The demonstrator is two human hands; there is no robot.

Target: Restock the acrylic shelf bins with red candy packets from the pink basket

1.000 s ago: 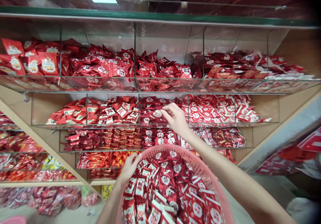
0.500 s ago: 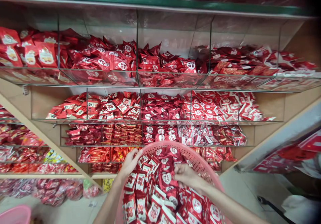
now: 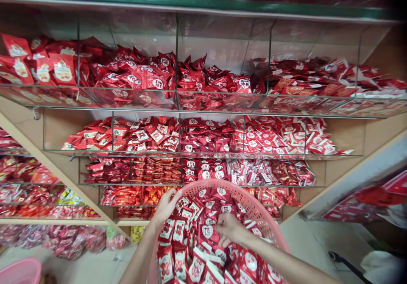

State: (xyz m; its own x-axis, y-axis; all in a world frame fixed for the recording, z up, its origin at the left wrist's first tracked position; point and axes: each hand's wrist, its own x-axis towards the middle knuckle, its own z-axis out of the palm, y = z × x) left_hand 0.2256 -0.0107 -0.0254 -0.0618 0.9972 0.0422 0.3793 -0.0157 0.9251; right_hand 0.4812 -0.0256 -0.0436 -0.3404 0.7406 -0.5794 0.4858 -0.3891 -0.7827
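A large pink perforated plastic basket sits in front of me, heaped with small red and white candy packets. My left hand grips its left rim, with the thumb lying toward the inside. Over the middle of the heap, my right hand has its fingers bent at the right edge of a dark red packet with a white heart-shaped label, pinching it. Similar dark red packets lie along the back of the basket. Red packets with white fronts fill the left side.
Stepped glass-fronted shelves divided into bins of red packets face me. Bagged goods lie on the floor at lower left, near another pink tub. A black bar-like object is at lower right.
My right hand has shifted slightly left and down with the dark red packet, and more dark red packets show behind it. My left hand stays on the rim.
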